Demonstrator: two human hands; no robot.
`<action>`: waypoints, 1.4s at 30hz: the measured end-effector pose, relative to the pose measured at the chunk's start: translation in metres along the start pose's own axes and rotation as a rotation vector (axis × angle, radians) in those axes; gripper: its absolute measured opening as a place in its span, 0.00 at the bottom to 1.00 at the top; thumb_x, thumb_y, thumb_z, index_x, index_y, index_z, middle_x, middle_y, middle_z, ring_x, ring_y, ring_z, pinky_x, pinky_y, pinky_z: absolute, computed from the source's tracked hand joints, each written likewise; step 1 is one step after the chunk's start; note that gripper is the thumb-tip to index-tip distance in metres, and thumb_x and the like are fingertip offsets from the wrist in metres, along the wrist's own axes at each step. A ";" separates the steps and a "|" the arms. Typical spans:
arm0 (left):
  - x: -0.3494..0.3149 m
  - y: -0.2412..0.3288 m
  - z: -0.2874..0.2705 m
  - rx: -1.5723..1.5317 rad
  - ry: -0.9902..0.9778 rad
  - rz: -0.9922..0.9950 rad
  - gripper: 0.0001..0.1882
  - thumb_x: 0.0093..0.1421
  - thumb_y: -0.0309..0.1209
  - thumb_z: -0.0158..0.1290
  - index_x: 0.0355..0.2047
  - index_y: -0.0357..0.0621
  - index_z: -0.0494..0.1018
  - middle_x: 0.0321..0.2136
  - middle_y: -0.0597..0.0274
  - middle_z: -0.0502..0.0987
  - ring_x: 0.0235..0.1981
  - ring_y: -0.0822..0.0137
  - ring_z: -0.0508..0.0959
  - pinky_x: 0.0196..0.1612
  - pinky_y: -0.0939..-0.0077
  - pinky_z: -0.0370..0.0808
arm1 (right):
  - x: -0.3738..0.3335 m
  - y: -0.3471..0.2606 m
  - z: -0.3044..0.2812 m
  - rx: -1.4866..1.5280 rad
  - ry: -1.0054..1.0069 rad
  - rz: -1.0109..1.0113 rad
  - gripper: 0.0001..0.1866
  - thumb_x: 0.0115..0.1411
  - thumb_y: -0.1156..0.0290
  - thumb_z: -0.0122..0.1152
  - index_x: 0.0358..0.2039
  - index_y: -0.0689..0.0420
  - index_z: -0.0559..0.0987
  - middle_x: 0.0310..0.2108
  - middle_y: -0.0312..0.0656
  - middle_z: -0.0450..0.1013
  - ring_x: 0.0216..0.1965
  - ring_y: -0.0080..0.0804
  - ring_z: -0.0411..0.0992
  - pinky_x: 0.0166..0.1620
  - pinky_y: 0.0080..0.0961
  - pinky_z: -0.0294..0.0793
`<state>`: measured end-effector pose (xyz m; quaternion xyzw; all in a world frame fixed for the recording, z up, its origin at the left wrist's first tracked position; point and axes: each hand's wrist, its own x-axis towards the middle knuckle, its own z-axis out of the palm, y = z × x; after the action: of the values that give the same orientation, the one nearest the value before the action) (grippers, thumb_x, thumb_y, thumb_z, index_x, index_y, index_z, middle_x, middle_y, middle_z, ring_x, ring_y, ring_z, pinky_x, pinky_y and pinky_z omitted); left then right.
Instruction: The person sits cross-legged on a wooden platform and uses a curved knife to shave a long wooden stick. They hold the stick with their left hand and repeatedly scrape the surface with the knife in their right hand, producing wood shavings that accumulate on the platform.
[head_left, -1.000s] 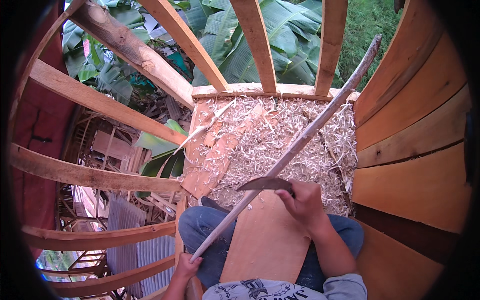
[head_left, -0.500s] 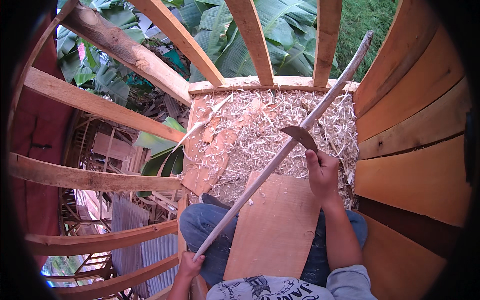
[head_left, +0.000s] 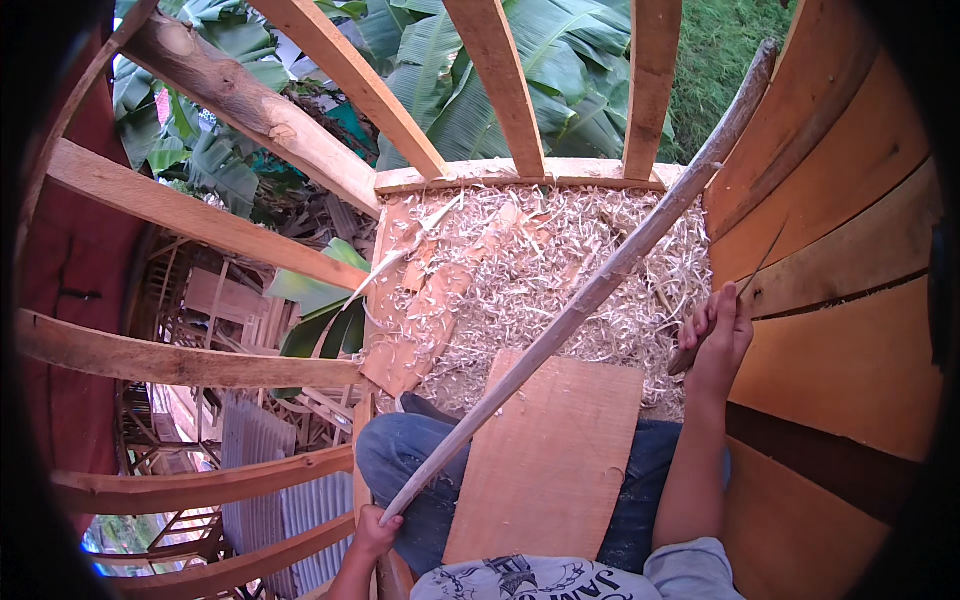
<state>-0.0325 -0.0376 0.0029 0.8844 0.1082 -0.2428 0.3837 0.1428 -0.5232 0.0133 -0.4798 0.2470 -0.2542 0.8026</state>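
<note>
A long peeled wooden stick (head_left: 580, 305) slants across the view from lower left to upper right. Its near end is gripped in my left hand (head_left: 375, 530), beside my knee. Off to the right of the stick, my right hand (head_left: 718, 335) is closed round the handle of a curved knife (head_left: 763, 258). The blade shows almost edge-on, tilted up and to the right, apart from the stick. A flat wooden board (head_left: 545, 455) lies across my lap between my legs, with the stick passing over its far left part.
Curled wood shavings (head_left: 560, 260) cover the floor ahead, with a loose plank (head_left: 425, 320) at their left. Wooden rails (head_left: 200, 355) fence the left and far sides. A plank wall (head_left: 830, 350) rises close on the right. Large leaves (head_left: 480, 90) show beyond the rails.
The curved knife was against the stick's middle; my right hand has lifted it off to the right and turned it. The stick's far end has swung a little rightward.
</note>
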 end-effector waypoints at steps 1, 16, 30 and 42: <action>0.001 -0.001 -0.001 0.006 -0.014 -0.010 0.38 0.53 0.62 0.50 0.07 0.38 0.61 0.06 0.67 0.57 0.11 0.75 0.61 0.15 0.71 0.58 | -0.008 0.003 0.001 0.005 -0.045 -0.037 0.17 0.65 0.60 0.48 0.21 0.54 0.64 0.14 0.31 0.56 0.13 0.16 0.56 0.18 0.15 0.58; -0.002 -0.025 0.000 -0.079 -0.015 -0.075 0.38 0.51 0.66 0.50 0.07 0.39 0.66 0.08 0.69 0.65 0.13 0.76 0.66 0.17 0.75 0.62 | -0.041 0.009 0.017 -0.620 -0.578 -0.058 0.12 0.59 0.66 0.57 0.28 0.65 0.76 0.13 0.43 0.66 0.15 0.24 0.64 0.20 0.26 0.61; -0.001 0.003 0.002 -0.005 0.024 -0.039 0.33 0.54 0.56 0.53 0.08 0.39 0.63 0.07 0.70 0.61 0.13 0.78 0.62 0.15 0.74 0.58 | -0.049 0.020 0.023 -0.745 -0.528 -0.194 0.13 0.55 0.65 0.62 0.23 0.62 0.77 0.14 0.50 0.69 0.16 0.43 0.71 0.20 0.33 0.66; -0.002 -0.009 0.001 -0.051 -0.002 -0.107 0.33 0.54 0.57 0.52 0.08 0.41 0.64 0.08 0.70 0.63 0.13 0.77 0.64 0.16 0.74 0.60 | -0.058 0.028 0.026 -0.754 -0.637 -0.429 0.15 0.55 0.61 0.61 0.22 0.61 0.75 0.16 0.49 0.71 0.17 0.47 0.71 0.21 0.37 0.69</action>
<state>-0.0379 -0.0320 -0.0024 0.8670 0.1610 -0.2611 0.3927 0.1206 -0.4576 0.0080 -0.8277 -0.0381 -0.1483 0.5399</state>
